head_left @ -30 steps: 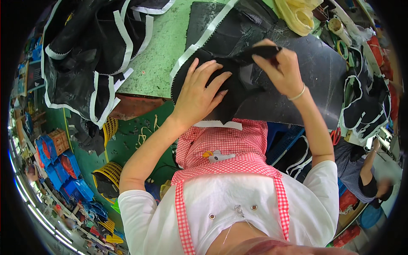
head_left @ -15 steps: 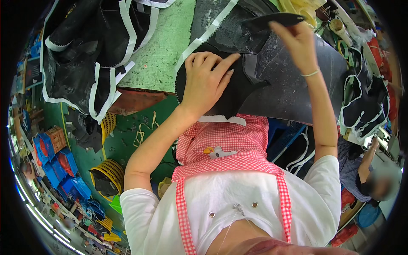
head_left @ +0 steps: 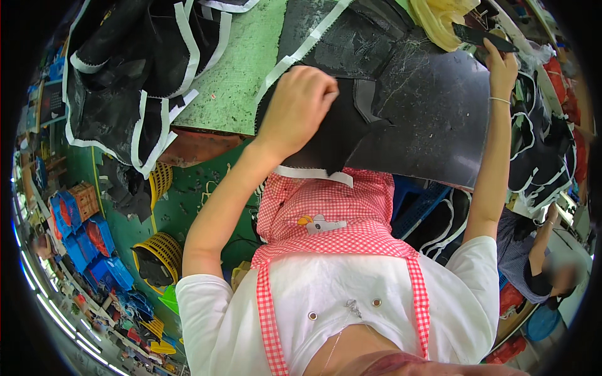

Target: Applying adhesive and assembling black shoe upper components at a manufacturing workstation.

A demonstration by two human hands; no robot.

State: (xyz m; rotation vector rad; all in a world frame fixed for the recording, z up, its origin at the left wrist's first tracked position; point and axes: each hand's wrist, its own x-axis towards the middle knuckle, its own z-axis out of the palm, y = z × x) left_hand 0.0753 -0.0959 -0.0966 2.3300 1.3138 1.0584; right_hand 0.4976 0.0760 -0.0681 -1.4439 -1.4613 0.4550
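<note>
My left hand [head_left: 300,108] is over a black fabric panel [head_left: 335,141] with white edging, at the near edge of the table. Its fingers are curled in, and their tips are hidden, so whatever they may grip does not show. At the far right my raised right hand [head_left: 501,70] pinches a dark, flat, pointed piece [head_left: 480,37] beside a yellow plastic bag [head_left: 442,22]. Beneath the panel and to its right lies a smooth dark sheet [head_left: 433,119]. A narrow black strip [head_left: 364,100] sits on the panel's right side.
More black pieces with white edging [head_left: 106,113] are heaped on the left of the green tabletop [head_left: 241,75]. White-trimmed black pieces [head_left: 539,163] hang at the right. Yellow baskets [head_left: 157,260] stand on the floor at left. Another person [head_left: 530,250] is at the right.
My right hand has moved right with the dark piece, from over the black material to beside the yellow bag. My left hand's fingers, spread flat before, have curled in.
</note>
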